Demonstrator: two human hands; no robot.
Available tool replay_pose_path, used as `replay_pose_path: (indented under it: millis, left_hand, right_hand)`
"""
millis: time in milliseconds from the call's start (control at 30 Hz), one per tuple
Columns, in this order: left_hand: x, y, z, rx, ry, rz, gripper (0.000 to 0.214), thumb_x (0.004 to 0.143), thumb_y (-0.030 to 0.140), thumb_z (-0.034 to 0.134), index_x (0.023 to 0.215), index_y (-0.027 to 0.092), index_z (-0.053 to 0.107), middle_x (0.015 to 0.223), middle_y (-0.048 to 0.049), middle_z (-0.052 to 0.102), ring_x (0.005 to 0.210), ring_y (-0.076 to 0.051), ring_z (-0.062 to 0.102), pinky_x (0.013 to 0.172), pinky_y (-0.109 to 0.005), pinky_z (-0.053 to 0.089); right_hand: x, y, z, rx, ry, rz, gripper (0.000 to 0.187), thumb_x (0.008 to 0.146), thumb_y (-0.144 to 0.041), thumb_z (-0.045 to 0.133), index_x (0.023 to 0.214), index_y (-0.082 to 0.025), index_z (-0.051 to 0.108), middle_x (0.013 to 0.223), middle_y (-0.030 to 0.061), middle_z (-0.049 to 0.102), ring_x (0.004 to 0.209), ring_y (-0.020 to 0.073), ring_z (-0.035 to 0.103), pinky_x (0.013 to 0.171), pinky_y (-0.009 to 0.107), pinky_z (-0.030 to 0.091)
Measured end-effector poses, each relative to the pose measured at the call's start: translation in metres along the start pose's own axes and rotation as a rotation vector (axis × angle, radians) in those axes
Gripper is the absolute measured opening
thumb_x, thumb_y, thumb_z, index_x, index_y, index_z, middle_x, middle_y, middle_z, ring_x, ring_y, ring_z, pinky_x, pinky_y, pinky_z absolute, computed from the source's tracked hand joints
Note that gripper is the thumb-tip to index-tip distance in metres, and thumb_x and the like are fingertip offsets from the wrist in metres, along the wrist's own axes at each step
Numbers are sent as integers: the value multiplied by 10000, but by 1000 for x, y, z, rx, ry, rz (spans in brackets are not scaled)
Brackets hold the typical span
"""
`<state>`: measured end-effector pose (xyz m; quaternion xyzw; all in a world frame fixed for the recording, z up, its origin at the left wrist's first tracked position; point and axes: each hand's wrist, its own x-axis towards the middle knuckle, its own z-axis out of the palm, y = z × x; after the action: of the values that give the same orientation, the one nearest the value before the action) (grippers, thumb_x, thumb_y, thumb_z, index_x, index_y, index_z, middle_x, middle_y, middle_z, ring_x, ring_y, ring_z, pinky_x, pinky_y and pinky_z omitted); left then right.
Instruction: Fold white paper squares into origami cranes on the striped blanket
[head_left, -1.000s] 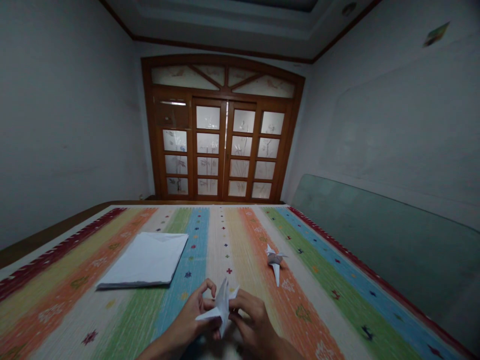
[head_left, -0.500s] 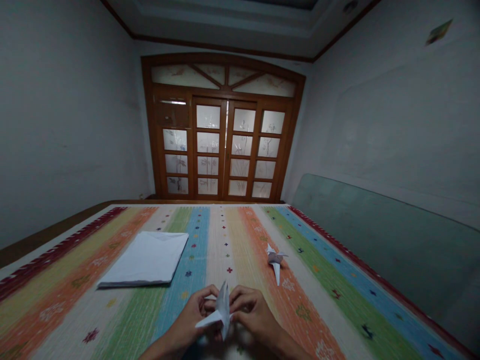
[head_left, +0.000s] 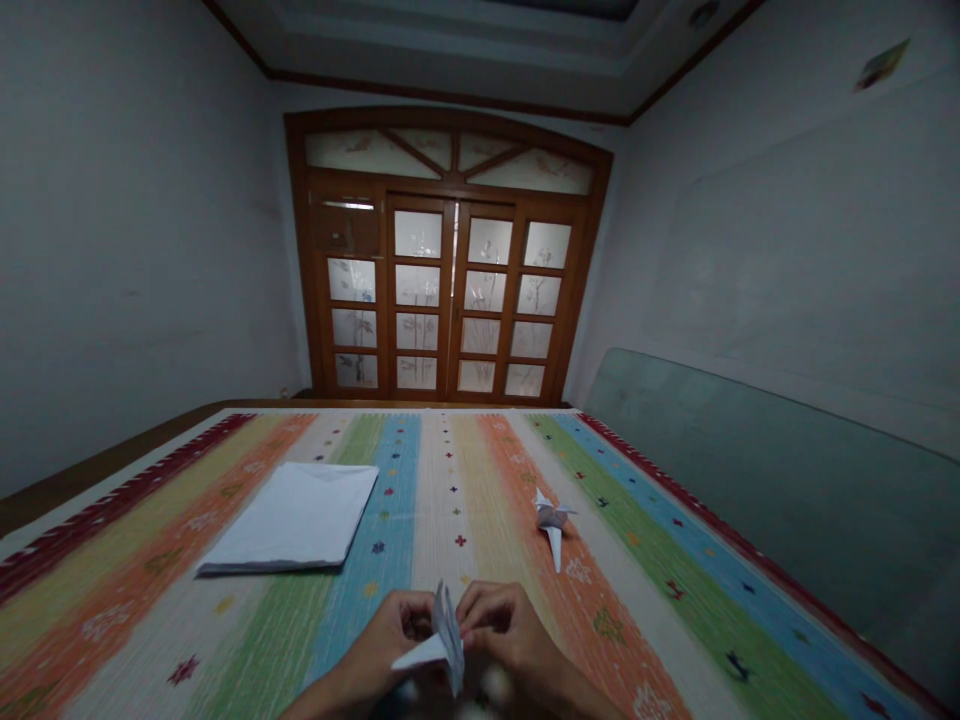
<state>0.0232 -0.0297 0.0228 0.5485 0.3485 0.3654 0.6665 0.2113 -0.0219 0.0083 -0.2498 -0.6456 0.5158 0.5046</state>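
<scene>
At the near edge of the striped cloth [head_left: 675, 620], the left hand [head_left: 375, 650] and right hand [head_left: 510, 640] meet, fingers pinched closed on a half-folded paper piece [head_left: 444, 640] held just above the cloth. Farther along the cloth's orange stripe lies a paper crane [head_left: 551, 520]. Toward the cloth's left side rests a stack of white sheets [head_left: 292, 520]. Beyond the cloth's far end stands a wooden door [head_left: 446, 300].

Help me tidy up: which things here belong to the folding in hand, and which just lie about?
In hand: half-folded paper, pinched by left hand and right hand.
Lying about: stack of white sheets, folded paper bird, both on the striped mat.
</scene>
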Motion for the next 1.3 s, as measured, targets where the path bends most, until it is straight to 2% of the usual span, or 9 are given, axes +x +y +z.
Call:
replay_pose_path:
  millis: [233, 367, 533, 667, 800, 967, 1167, 1300]
  left_hand:
    - [4, -12, -1, -138, -49, 44, 518, 591, 277, 920, 915, 229, 518, 624, 48, 705, 474, -111, 583, 504, -201, 499]
    - [3, -16, 0, -133, -58, 44, 450, 601, 236, 908, 869, 202, 549, 663, 18, 722, 523, -106, 609, 540, -185, 486]
    - [0, -17, 4, -160, -75, 13, 416, 619, 296, 903, 914, 172, 637, 687, -10, 731, 552, -133, 641, 553, -212, 499]
    - [1, -15, 7, -170, -94, -6, 488, 543, 295, 949, 913, 172, 656, 664, -7, 722, 559, -152, 652, 545, -224, 509]
    - [3, -15, 7, -118, -53, -16, 458, 520, 308, 965, 813, 169, 642, 643, -6, 713, 527, -147, 638, 529, -232, 511]
    - [1, -17, 6, -66, -9, -21, 437, 538, 329, 958, 735, 179, 597, 635, -8, 709, 509, -163, 656, 518, -246, 515]
    - [0, -14, 5, -116, 7, 7, 407, 596, 330, 905, 866, 176, 643, 669, -7, 715, 518, -142, 626, 541, -251, 528]
    - [4, -14, 1, -85, 80, 25, 398, 601, 358, 892, 885, 166, 690, 739, -17, 720, 580, -161, 644, 574, -267, 542]
  right_hand:
    - [0, 17, 1, 178, 108, 192, 171, 565, -272, 920, 593, -198, 769, 627, -14, 677, 595, 119, 589, 601, 229, 436]
    - [1, 18, 2, 186, 128, 270, 197, 520, -221, 920, 552, -175, 731, 561, -22, 651, 547, 116, 571, 558, 221, 421]
    - [2, 10, 5, 173, 94, 247, 304, 570, -288, 924, 500, -178, 649, 515, -30, 596, 513, 118, 554, 554, 232, 441]
    - [2, 7, 8, 190, 76, 207, 393, 570, -337, 929, 481, -184, 577, 513, -35, 566, 501, 113, 529, 533, 225, 432]
    - [0, 11, 8, 220, 67, 182, 345, 589, -291, 901, 522, -180, 581, 559, -28, 593, 535, 111, 535, 544, 213, 425]
    - [-1, 17, 8, 289, 48, 242, 297, 507, -216, 889, 592, -177, 607, 588, -37, 617, 547, 106, 523, 524, 196, 380]
    - [1, 9, 5, 232, 69, 283, 289, 558, -266, 901, 667, -175, 650, 644, -31, 629, 593, 117, 552, 587, 217, 410]
    - [2, 8, 1, 157, 77, 253, 297, 622, -357, 891, 713, -181, 670, 689, -13, 650, 627, 143, 583, 623, 244, 448]
